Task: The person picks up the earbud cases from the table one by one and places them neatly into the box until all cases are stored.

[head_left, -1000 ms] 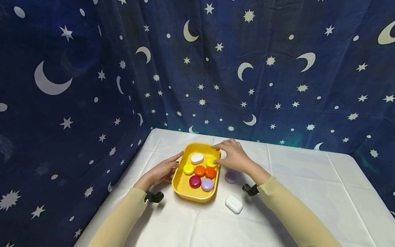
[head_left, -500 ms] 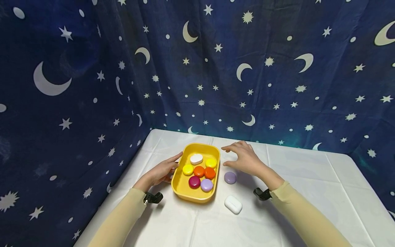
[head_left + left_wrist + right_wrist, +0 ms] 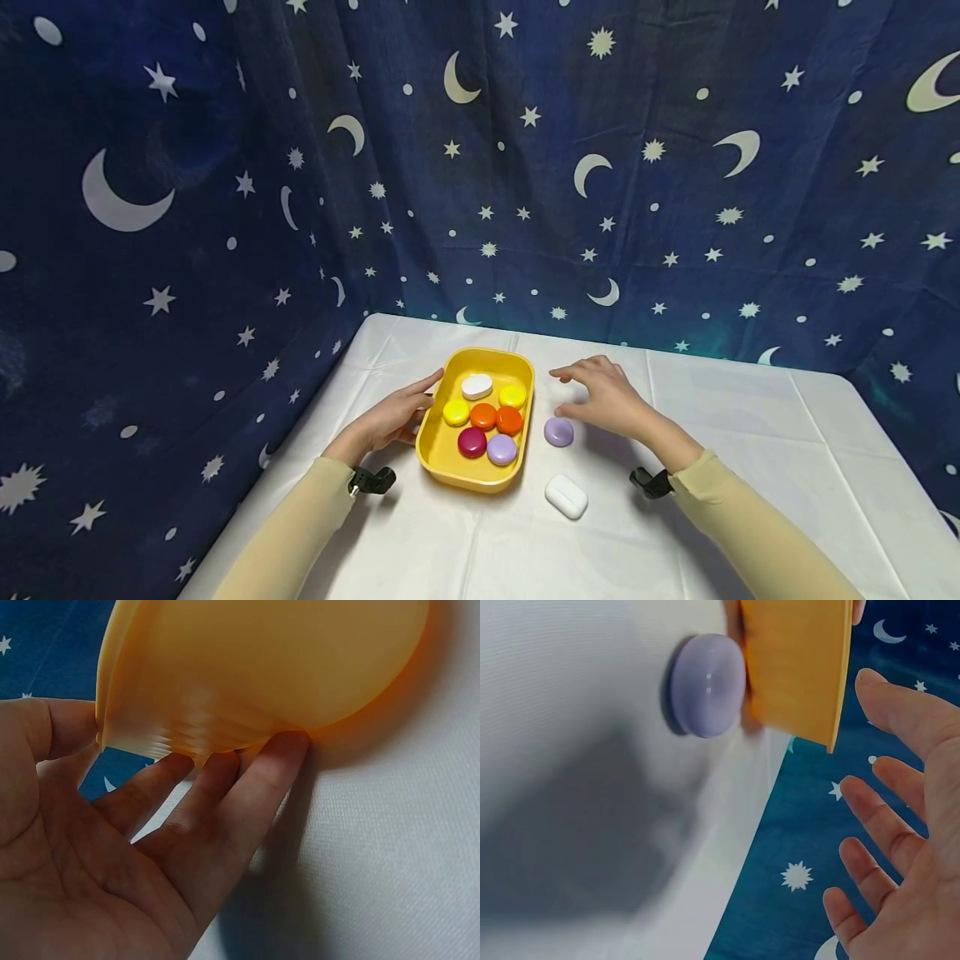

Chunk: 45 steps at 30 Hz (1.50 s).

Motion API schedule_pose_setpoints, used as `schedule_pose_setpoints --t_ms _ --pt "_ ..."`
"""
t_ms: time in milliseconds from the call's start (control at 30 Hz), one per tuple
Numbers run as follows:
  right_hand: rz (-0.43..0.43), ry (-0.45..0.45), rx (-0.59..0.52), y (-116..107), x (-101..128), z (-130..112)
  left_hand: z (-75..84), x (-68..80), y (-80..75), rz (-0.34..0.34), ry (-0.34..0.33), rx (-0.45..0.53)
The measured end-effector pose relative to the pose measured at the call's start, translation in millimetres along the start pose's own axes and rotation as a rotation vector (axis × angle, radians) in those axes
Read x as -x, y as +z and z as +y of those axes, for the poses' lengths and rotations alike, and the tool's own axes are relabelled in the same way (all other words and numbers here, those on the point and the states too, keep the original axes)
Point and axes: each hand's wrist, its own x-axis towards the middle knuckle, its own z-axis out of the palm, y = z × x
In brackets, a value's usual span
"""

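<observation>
A yellow tray (image 3: 480, 481) with raised walls stands on the white-covered table. Inside lie a white oval piece (image 3: 477, 386) and several glossy rounded discs: yellow (image 3: 456, 412), orange (image 3: 483, 417), dark red (image 3: 472, 442) and lilac (image 3: 502, 450). My left hand (image 3: 386, 421) touches the tray's left side; in the left wrist view its fingertips rest against the outer wall, with one digit at the rim. To the tray's right, my right hand (image 3: 607, 397) hovers with spread, slightly bent fingers and holds nothing. Near its thumb, another lilac disc (image 3: 558, 432) sits on the table.
A white rounded-rectangular piece (image 3: 566, 497) lies on the table, in front of the lilac disc. Dark blue cloth (image 3: 675, 183) with moons and stars hangs behind the table and along its left. A black strap device (image 3: 372, 481) is on each wrist.
My right hand has drawn back from the yellow disc at the tray's right side, moving right and slightly toward me. The left hand and the tray keep their places.
</observation>
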Motion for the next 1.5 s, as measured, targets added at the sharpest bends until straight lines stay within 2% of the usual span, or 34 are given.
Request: schedule_pose_setpoints --t_ms 400,967,1233,1500 --pt "-0.055 0.007 -0.002 17.2 10.5 14.6 0.0 -0.4 -2.1 -0.015 0.003 0.0" --pt "-0.121 -0.006 -0.025 32.6 18.1 22.9 1.1 0.5 -1.0 -0.01 0.003 0.0" --pt "-0.157 0.042 -0.055 41.0 19.7 25.4 0.9 0.6 -1.1 -0.019 -0.002 0.006" --pt "-0.153 0.027 -0.065 44.1 19.6 27.3 0.8 0.6 -1.3 -0.041 0.012 0.01"
